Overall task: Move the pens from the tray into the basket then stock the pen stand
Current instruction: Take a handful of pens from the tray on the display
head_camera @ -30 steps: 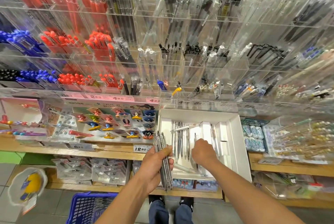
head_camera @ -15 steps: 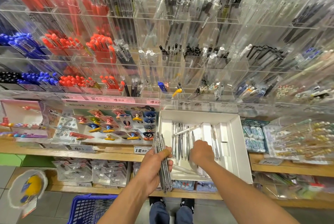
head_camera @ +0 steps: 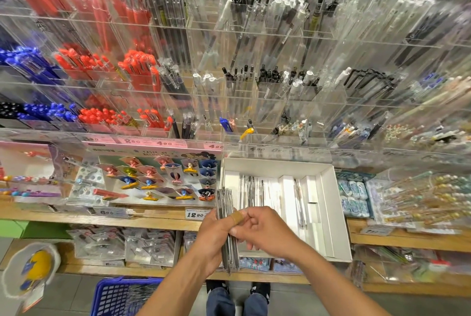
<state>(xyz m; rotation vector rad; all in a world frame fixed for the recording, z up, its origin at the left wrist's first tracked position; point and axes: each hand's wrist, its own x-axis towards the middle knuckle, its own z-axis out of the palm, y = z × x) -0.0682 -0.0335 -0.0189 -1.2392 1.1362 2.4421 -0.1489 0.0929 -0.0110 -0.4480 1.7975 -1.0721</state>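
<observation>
At the lower left of the frame, a blue basket (head_camera: 119, 298) sits on the floor, with thin dark pens lying inside it at its right part. Above it, a wooden shelf (head_camera: 142, 221) carries a display card of small coloured clips (head_camera: 163, 178).

At lower centre, the left hand (head_camera: 214, 236) grips a bundle of slim grey pens (head_camera: 225, 203), fingers curled round it and held roughly upright; the thumb (wearing a tan plaster) lies across the front of the bundle. The right hand (head_camera: 265, 231) is up against the same bundle from the right, its thumb and fingertips pinching at the pens; whether it holds a separate pen cannot be told.

Just right of and behind the hands, a white tray (head_camera: 328, 213) rests on the shelf, with several pens lying lengthwise in its left and middle compartments.

Across the upper frame stands the clear acrylic pen stand (head_camera: 254, 91): red and blue pens at left, black and clear pens toward the centre and right.
</observation>
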